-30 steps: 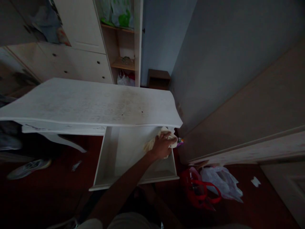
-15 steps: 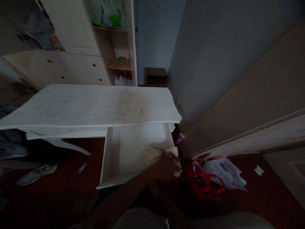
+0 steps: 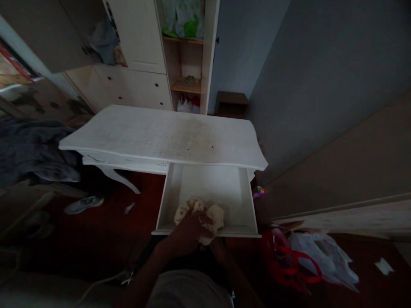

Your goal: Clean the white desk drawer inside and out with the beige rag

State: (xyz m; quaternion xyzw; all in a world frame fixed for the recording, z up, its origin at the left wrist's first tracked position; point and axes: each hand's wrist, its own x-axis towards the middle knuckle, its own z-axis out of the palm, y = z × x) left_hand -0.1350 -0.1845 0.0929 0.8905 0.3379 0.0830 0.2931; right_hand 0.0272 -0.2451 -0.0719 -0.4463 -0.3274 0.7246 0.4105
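My left hand [image 3: 191,231] is closed on a crumpled cream cloth [image 3: 215,216], pressing it along the inside of the drawer's front edge. The white drawer [image 3: 205,184] is pulled out from the white table [image 3: 144,132], and its bottom shows bare around the cloth. Just outside the drawer front, low and close to my left hand, is my right hand [image 3: 217,248]. Its fingers are hidden behind the cloth and in shadow, so I cannot tell whether it grips the drawer front.
A red bag [image 3: 282,261] and a white plastic bag [image 3: 324,256] lie on the floor at right. At left are a shoe [image 3: 84,205] and dark fabric [image 3: 35,149]. Behind the table stands a white wardrobe [image 3: 138,38]; a wall [image 3: 308,107] runs along the right.
My left hand has moved the cloth from the drawer's right front corner leftward to the middle of its front edge. The view has shifted, so the furniture appears further right.
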